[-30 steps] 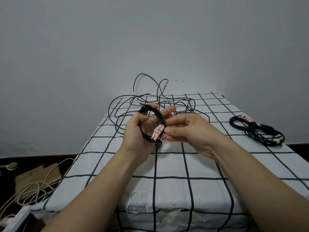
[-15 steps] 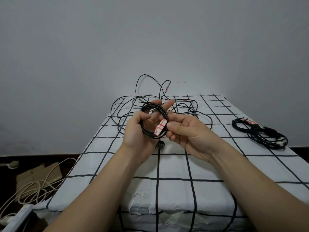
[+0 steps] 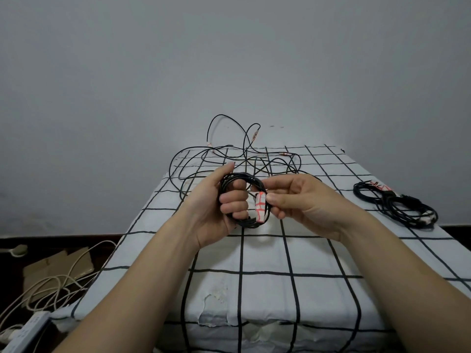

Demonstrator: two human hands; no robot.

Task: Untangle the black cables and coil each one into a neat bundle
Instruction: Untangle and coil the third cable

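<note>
My left hand (image 3: pixel 219 205) grips a small coil of black cable (image 3: pixel 235 177), fingers curled through its loop. A white tag with red marks (image 3: pixel 260 210) wraps one side of that coil. My right hand (image 3: pixel 303 202) pinches the coil at the tag with thumb and fingers. Both hands hover above the middle of the table. Behind them a loose tangle of black cables (image 3: pixel 229 151) sprawls over the far end, some loops standing up against the wall. A finished black bundle (image 3: pixel 397 205) lies at the right edge.
The table wears a white cloth with a black grid (image 3: pixel 280 276). On the floor at the left lie beige cables (image 3: pixel 48 286), a white power strip (image 3: pixel 25 329) and flat cardboard (image 3: pixel 56 266). A grey wall stands close behind.
My left fingers have curled shut through the coil. The coil has turned more upright, and my right hand now pinches it at the tag. The dangling plug end below is no longer visible.
</note>
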